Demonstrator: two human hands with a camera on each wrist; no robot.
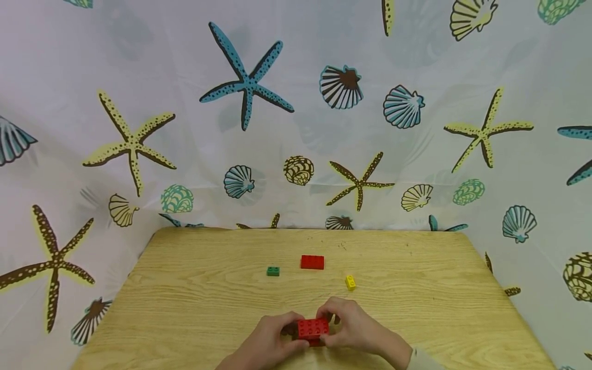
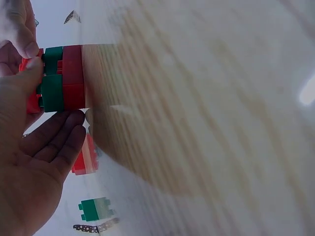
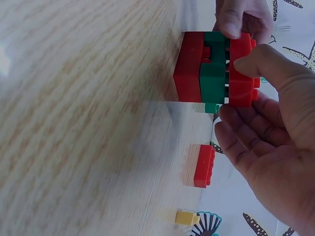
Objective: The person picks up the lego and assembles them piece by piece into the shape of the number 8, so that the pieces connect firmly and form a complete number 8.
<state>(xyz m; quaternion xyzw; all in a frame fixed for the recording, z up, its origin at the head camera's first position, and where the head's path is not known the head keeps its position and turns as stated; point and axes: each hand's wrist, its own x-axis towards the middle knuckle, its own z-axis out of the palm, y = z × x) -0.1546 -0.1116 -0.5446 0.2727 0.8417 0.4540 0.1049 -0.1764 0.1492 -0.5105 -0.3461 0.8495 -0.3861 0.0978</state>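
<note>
A small stack of toy building bricks stands on the table in front of me. At its base lies a red brick (image 3: 188,73), and two green bricks (image 3: 212,82) sit on that with a narrow space between them. Over the green ones is an upper red brick (image 1: 313,327), studs up; a thin gap shows beneath it in the right wrist view. My left hand (image 1: 274,338) pinches this upper brick at its left end, thumb on the near side. From the right, my right hand (image 1: 353,326) holds the same brick, its thumb also on the near face.
Farther back on the wooden table (image 1: 199,288) are a loose red brick (image 1: 312,262), a small green brick (image 1: 273,271) and a small yellow brick (image 1: 350,282). A cloth (image 1: 296,118) printed with shells and starfish hangs behind the table and along its sides.
</note>
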